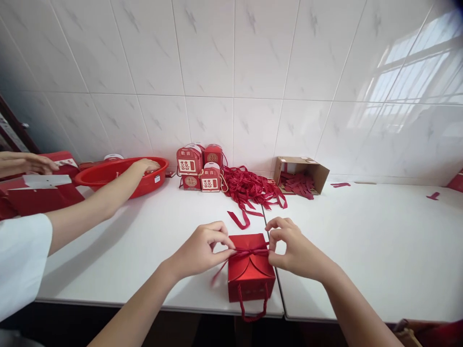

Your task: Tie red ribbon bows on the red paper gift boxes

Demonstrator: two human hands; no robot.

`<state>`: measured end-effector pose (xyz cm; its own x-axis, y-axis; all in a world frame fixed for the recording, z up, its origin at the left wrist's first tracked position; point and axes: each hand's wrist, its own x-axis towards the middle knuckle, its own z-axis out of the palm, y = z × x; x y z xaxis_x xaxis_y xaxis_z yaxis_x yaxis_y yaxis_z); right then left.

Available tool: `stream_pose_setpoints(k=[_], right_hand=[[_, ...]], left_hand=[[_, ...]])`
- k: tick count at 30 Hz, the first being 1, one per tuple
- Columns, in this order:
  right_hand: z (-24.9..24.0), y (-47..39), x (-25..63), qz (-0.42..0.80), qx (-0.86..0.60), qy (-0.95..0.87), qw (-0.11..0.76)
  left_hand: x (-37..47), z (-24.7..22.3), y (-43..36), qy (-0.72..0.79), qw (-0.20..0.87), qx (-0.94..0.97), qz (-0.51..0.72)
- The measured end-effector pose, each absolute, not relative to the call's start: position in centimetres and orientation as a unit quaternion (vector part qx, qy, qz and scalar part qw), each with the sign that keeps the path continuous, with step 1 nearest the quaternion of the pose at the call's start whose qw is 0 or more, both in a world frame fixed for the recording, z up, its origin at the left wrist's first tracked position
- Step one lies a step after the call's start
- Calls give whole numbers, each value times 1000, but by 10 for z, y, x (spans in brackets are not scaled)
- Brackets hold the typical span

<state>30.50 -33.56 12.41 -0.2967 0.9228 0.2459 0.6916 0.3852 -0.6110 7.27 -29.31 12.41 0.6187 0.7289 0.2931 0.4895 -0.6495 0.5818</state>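
Note:
A red gift box (249,277) with a folded petal top and a rope handle (255,318) sits near the table's front edge. Across its top runs a dark red ribbon (250,252), crossed or knotted at the middle. My left hand (204,246) pinches the ribbon at the box's left side, thumb against forefinger. On the right side, my right hand (294,248) pinches the ribbon's other part. A loose ribbon end, blurred, hangs at the box's left. Whether the knot is tight I cannot tell.
Behind the box lies a heap of red ribbons (246,188), beside stacked small red boxes (190,161) and an open cardboard box (320,176) of ribbon pieces. At left, a co-worker's arm (97,207) reaches into a red basin (144,185). A tiled wall (253,130) stands behind.

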Motion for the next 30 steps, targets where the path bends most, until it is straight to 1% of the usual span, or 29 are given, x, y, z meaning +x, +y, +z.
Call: stream_pose_setpoints(k=[2, 6, 8, 10, 12, 14, 17, 20, 22, 24, 26, 28, 30], right_hand=[[122, -338, 305, 175, -529, -776, 295], [116, -340, 298, 128, -536, -772, 318], [114, -339, 296, 96, -541, -770, 324], [112, -340, 296, 67, -550, -767, 323], [110, -340, 298, 51, -560, -761, 324], [108, -341, 300, 50, -567, -751, 333], [105, -343, 301, 56, -569, -739, 357], [102, -346, 300, 66, -570, -731, 370], [101, -349, 299, 82, -571, -726, 373], [100, -351, 298, 106, -569, -721, 381], [97, -352, 300, 147, -551, -718, 399], [89, -350, 304, 225, -505, -717, 424], [77, -347, 308, 337, -431, -718, 430]], left_hand=[[69, 127, -295, 363, 235, 863, 263], [74, 127, -296, 341, 363, 825, 267], [77, 126, -296, 342, 383, 820, 252], [77, 125, -296, 360, 323, 842, 240], [76, 126, -297, 380, 223, 868, 229], [73, 126, -300, 390, 132, 885, 216], [71, 127, -307, 392, 23, 895, 211], [70, 126, -315, 388, -64, 892, 224], [69, 126, -320, 394, -94, 883, 236], [67, 125, -322, 408, -95, 875, 240], [64, 122, -321, 416, -65, 877, 229], [61, 118, -317, 419, 1, 883, 212], [60, 113, -312, 426, 81, 875, 214]])
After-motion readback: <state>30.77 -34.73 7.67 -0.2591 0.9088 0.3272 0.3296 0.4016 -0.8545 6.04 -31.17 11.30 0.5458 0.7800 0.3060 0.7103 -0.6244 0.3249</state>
